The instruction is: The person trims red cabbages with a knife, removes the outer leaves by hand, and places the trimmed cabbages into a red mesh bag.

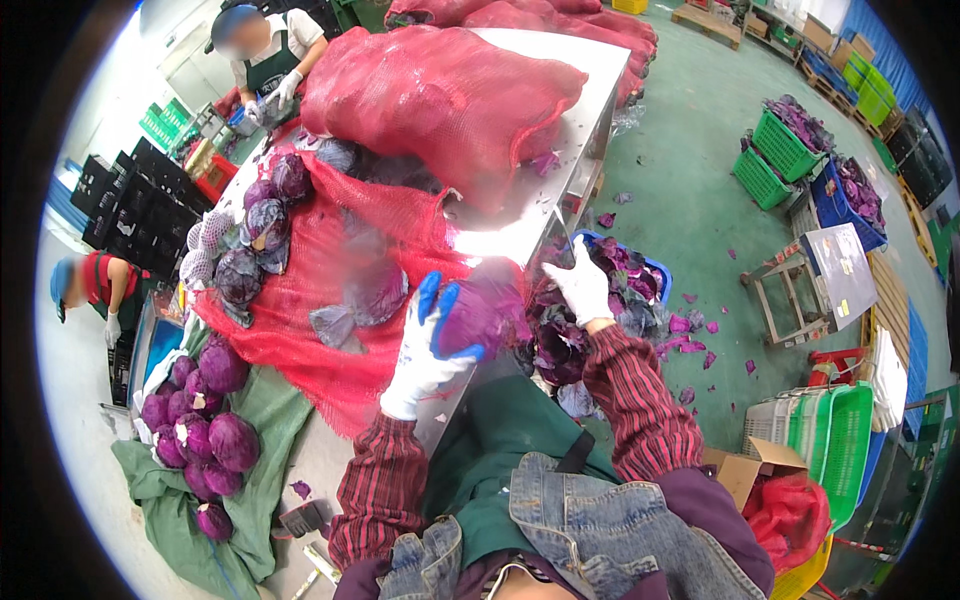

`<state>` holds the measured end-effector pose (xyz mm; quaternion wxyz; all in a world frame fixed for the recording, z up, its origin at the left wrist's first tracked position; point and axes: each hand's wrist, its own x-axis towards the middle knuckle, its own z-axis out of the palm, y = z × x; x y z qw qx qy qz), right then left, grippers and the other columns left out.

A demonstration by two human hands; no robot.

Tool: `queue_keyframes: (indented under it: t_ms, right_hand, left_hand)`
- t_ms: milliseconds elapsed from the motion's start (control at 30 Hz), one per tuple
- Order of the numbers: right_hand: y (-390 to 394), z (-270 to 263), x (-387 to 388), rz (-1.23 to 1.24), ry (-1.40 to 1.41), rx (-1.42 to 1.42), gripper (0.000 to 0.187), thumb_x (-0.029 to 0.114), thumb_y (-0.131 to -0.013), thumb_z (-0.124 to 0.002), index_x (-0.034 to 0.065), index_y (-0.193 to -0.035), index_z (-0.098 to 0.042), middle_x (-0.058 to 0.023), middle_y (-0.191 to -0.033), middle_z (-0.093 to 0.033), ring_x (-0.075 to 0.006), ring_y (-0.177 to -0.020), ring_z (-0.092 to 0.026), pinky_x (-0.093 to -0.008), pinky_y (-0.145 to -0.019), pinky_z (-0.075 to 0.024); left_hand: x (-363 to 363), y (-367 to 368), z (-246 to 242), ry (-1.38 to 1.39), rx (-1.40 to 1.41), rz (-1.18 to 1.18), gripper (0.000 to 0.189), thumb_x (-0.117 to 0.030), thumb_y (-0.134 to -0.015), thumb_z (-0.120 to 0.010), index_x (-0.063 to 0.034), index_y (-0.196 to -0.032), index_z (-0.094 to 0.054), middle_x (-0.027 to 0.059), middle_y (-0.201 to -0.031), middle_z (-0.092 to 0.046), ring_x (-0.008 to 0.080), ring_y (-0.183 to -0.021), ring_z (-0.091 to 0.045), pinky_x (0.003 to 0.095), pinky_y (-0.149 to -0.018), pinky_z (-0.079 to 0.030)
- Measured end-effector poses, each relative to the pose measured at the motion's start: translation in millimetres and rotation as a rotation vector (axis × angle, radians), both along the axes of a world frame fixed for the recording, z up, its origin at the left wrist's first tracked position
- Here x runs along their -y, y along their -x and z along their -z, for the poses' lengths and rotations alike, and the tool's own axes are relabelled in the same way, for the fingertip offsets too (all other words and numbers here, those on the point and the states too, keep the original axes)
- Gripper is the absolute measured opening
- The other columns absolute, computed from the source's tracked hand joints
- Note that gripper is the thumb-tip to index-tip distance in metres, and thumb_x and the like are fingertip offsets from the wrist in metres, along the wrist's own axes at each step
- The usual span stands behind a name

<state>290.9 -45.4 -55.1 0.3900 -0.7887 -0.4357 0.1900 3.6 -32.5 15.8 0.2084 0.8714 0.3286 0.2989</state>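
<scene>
My left hand (pixel 429 349), in a white glove with blue-coated fingers, holds a red cabbage (pixel 480 311) at the table's near edge. My right hand (pixel 583 285), gloved in white with its fingers spread, is over a blue basket (pixel 666 279) heaped with purple cabbage leaves (pixel 626 281). Under and beyond the left hand a red mesh sack (pixel 300 300) lies spread on the metal table. On it are another red cabbage (pixel 379 292) and, at its left edge, several dark unpeeled cabbages (pixel 238 275). A full red mesh sack (pixel 427 97) lies farther back on the table.
Several trimmed cabbages (pixel 214 431) lie on green cloth (pixel 169 495) at the left. Fallen leaves (pixel 682 345) litter the floor. Green baskets (pixel 784 146), a metal stool (pixel 832 270) and stacked crates (pixel 844 450) stand at the right. Two people (pixel 274 52) (pixel 109 285) work at the left.
</scene>
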Motion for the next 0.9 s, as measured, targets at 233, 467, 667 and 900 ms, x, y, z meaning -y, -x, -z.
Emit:
queue_keyframes:
  t_ms: [233, 467, 667, 900]
  right_hand:
    - [93.7, -48.9, 48.6, -0.385, -0.102, -0.258, 0.076, 0.045, -0.08, -0.072, -0.0088, -0.13, -0.051, -0.0318, -0.119, -0.061, -0.0385, -0.11, -0.064, -0.0392, -0.095, -0.0495]
    - [72.5, -14.7, 30.8, -0.263, -0.227, 0.001, 0.016, 0.015, -0.083, -0.056, 0.0001, -0.085, -0.061, -0.0202, -0.081, -0.064, -0.0333, -0.076, -0.066, -0.0448, -0.071, -0.0519]
    - [11.7, 23.0, 21.2, -0.033, -0.201, 0.055, 0.056, 0.026, -0.085, -0.068, -0.0002, -0.132, -0.053, -0.02, -0.101, -0.068, -0.0292, -0.089, -0.067, -0.0375, -0.08, -0.0527]
    - [60.6, -64.1, 25.6, -0.616, -0.254, 0.053, 0.051, 0.034, -0.084, -0.073, -0.0015, -0.119, -0.063, -0.0192, -0.108, -0.067, -0.0322, -0.093, -0.067, -0.0375, -0.082, -0.0529]
  left_hand:
    - [-14.8, 0.1, 7.9, 0.121, 0.109, -0.029, 0.095, -0.028, -0.069, -0.084, -0.0082, -0.149, -0.038, 0.0178, -0.156, -0.029, 0.0369, -0.146, -0.025, 0.048, -0.118, -0.026]
    - [-16.7, 4.4, 13.9, 0.199, 0.168, -0.145, 0.103, -0.028, -0.065, -0.087, -0.0111, -0.152, -0.033, 0.0202, -0.153, -0.029, 0.037, -0.143, -0.028, 0.0466, -0.116, -0.03]
    - [-8.2, 4.9, 11.7, 0.253, 0.177, -0.12, 0.108, -0.029, -0.066, -0.087, -0.0056, -0.153, -0.028, 0.0158, -0.154, -0.031, 0.0307, -0.142, -0.032, 0.0417, -0.118, -0.027]
    - [15.9, -19.1, -10.6, -0.055, -0.023, -0.022, 0.106, -0.034, -0.055, -0.091, -0.0101, -0.146, -0.043, 0.0216, -0.155, -0.028, 0.0417, -0.141, -0.032, 0.0484, -0.115, -0.032]
